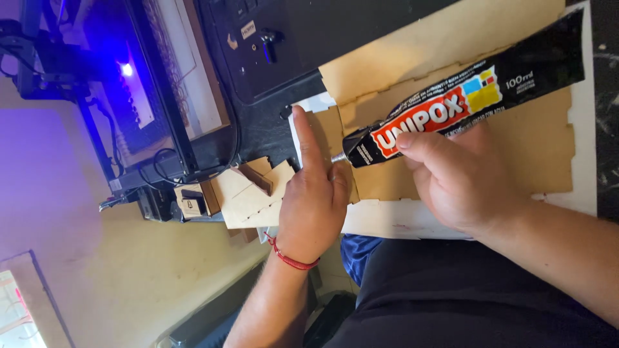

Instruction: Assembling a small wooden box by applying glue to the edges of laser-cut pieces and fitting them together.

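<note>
While blue-violet light glows from a machine (129, 71) at the far left, a dark tabletop (264, 132) carries small slotted wooden pieces (248, 193) beside it. Next comes the left hand (313, 200), forefinger stretched out, its other fingers curled, resting on thin cut wooden sheets (451, 38) over what may be white paper. Rightward, the right hand (458, 180) has its fingers closed around a black glue tube (464, 96), nozzle beside the left thumb.

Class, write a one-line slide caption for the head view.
Right hand holds a black glue tube over wooden panels; left hand points its index finger.
</note>
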